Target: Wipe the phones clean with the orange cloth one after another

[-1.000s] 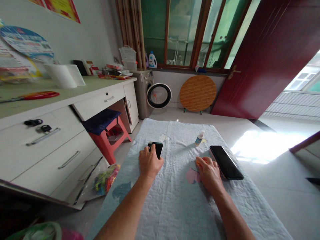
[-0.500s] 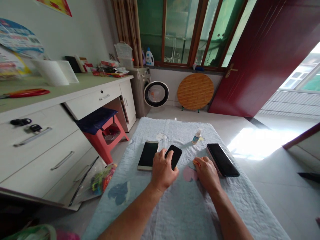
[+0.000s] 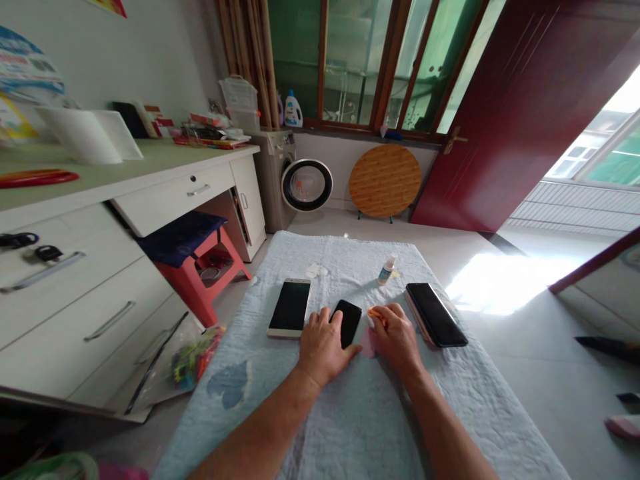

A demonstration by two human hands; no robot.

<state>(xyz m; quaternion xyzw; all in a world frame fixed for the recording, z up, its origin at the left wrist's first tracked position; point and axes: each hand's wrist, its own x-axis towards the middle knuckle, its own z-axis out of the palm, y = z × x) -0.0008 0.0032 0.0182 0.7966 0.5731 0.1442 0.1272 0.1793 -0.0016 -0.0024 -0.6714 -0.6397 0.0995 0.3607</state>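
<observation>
A small black smartphone [image 3: 351, 324] lies on the table, screen up. My left hand [image 3: 321, 347] grips it from the near left, fingers at its left side and thumb by its lower edge. Just right of it, my right hand [image 3: 397, 337] is closed on a small orange cloth [image 3: 376, 316], bunched at the fingertips. A gold-framed smartphone [image 3: 291, 307] with a dark screen rests left of my left hand. To the right of my right hand is a black smartphone in a pinkish case [image 3: 436, 315]. Behind them stands a small spray bottle [image 3: 386, 271].
A pale blue quilted cloth [image 3: 295, 427] covers the table. On the left are a white desk [image 3: 175, 193], a red stool [image 3: 200, 267] and a plastic bag [image 3: 170, 367]. Farther back are a washing machine with its door open [image 3: 306, 185], a round wooden tabletop [image 3: 385, 180] and a red door [image 3: 480, 133].
My right hand has moved left with the orange cloth, close to the small black phone. That phone now lies flatter under my left hand. The whole view has shifted slightly.
</observation>
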